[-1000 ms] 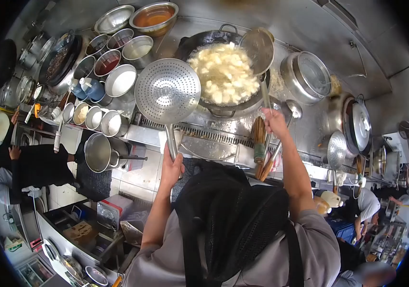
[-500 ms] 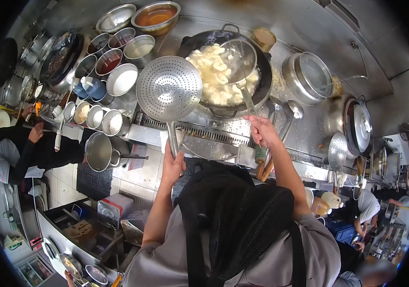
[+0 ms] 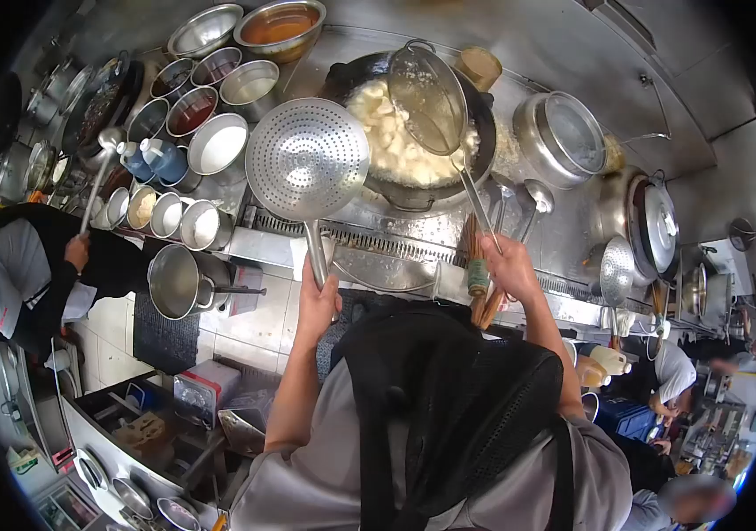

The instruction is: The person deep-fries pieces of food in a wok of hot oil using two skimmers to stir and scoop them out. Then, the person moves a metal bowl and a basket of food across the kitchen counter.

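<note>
My left hand (image 3: 318,308) is wrapped round the handle of a wide perforated skimmer (image 3: 307,159), whose round head is level with the wok's left side. In my right hand (image 3: 509,267) is the handle of a wire-mesh strainer (image 3: 427,97). The mesh head hangs over the right part of a black wok (image 3: 484,133), and its far rim reaches the wok's back handle. Pale, chunky food pieces (image 3: 379,115) lie in bubbling liquid in the wok. Beside my right hand, a bamboo brush (image 3: 477,265) and ladles (image 3: 537,196) lean on the stove's edge.
Metal pots of sauces and white powder (image 3: 218,146) stand at the left, below a bowl of orange liquid (image 3: 279,31). Stacked steel pots (image 3: 564,137) and a lidded pot (image 3: 659,230) are at the right. Another person (image 3: 24,265) holds a ladle at the far left.
My right hand has shifted right and down, and the mesh strainer has lifted and tilted up from the food. The person at the left now holds a ladle raised over the pots.
</note>
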Demonstrator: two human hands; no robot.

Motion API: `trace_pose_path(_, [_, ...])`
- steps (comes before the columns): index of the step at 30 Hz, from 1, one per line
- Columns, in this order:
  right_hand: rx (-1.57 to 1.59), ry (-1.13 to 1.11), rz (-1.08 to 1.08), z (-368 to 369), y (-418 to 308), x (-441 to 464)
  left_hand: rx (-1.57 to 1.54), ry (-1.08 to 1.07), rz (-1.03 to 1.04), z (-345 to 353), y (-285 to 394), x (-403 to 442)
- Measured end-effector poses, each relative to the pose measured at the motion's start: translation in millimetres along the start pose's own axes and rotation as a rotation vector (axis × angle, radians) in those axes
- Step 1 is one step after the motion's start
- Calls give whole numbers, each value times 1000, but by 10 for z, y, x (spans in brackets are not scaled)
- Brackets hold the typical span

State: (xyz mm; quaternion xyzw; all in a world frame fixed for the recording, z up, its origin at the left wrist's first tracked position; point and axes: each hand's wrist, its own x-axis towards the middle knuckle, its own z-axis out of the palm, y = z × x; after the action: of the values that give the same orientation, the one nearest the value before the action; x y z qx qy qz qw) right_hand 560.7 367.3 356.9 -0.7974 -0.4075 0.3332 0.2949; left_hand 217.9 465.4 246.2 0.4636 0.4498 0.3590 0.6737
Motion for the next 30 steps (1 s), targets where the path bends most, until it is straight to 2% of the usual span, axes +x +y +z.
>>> trace_pose_path(1, [-32, 14, -48, -21, 52, -36, -8, 2, -6, 6, -2, -6])
trace_pose_path(4, [-120, -27, -2, -103, -12, -163, -43, 5, 11, 19, -29, -3])
trace_pose_path(7, [-89, -69, 130, -153, -230, -322, -25, 4, 8, 53, -23, -21])
trace_pose_path(8, [-185, -39, 10, -153, -136, -331, -22, 16, 9, 71, -33, -18])
trace_pose_path(11, [-173, -93, 71, -248, -193, -521, -38, 8, -9, 69, -73, 1])
trace_pose_path(17, [-207, -64, -76, -385, 72, -808, 43, -5, -58, 31, -36, -6])
trace_pose_path(19, [-250, -23, -224, -335, 302, -758, 58, -17, -52, 12, -31, -5])
trace_pose_path(24, [-310, 65, -259, -64, 586, -404, 52, -21, -19, 39, -28, -12])
trace_pose_path(27, [-372, 150, -172, 117, 862, -242, 57, 9, -67, 74, 20, -24])
trace_pose_path(30, [-459, 142, -44, 239, 1061, -106, 64, -27, -65, 36, 18, -6])
